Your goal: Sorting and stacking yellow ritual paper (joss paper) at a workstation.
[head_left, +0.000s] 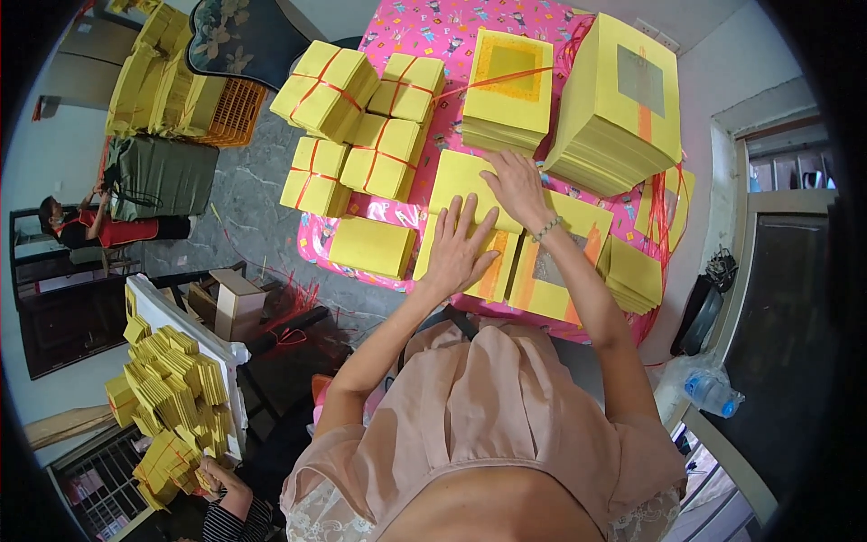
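My left hand (459,246) lies flat with its fingers spread, on yellow joss paper near the table's front edge. Just beyond it, my right hand (518,187), with a beaded bracelet at the wrist, presses palm down on a plain yellow sheet (457,175). Neither hand grips anything. Beside my right forearm is a joss paper stack (553,287) with a silvery patch and orange strokes. Small stacks lie to the left (371,247) and right (634,278). What lies under my palms is hidden.
Bundles tied with red string (384,155) stand at the table's left. Tall stacks (607,135) rise at the back right on the pink patterned cloth (449,16). Red strings (666,237) hang at the right. Another person's hand (230,483) touches yellow bundles at lower left; someone (99,221) is farther off.
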Available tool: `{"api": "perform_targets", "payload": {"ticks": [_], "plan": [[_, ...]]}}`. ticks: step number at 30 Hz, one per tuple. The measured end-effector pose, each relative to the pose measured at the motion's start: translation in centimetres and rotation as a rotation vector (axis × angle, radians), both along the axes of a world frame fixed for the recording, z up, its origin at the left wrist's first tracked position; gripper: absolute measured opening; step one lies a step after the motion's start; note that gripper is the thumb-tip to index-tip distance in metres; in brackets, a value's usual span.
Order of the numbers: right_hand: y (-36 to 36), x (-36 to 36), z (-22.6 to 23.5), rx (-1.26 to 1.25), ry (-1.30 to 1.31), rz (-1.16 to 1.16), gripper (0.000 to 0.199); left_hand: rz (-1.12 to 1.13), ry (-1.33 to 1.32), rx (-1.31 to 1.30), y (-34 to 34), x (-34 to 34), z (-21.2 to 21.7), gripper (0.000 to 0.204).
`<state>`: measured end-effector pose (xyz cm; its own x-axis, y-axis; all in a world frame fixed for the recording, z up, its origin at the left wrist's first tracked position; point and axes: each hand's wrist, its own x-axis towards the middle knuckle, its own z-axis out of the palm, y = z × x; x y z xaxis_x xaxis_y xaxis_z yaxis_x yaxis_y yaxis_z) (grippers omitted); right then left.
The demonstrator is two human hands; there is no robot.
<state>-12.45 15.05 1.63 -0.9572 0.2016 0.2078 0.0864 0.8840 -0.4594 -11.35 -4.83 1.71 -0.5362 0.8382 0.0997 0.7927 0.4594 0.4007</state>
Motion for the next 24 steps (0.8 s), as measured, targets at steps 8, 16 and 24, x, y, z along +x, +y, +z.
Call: {"api": "perform_targets", "payload": {"ticks": [8, 16, 24], "plan": [[-0.09, -0.17, -0.14, -0.011, -0.023, 0.004, 0.03, 0.001, -0.011, 0.022, 0.11, -0.22, -0.37, 0.076], [-0.23, -0.05, -0.43, -0.024, -0.004, -0.01, 0.03, -0.021, -0.115, 0.122, -0.63, -0.61, -0.47, 0.076], [-0.15, 0.07, -0.51, -0.063, 0.024, -0.018, 0.029, 0.035, 0.041, -0.011, -0.83, -0.06, -0.08, 0.074]]}}
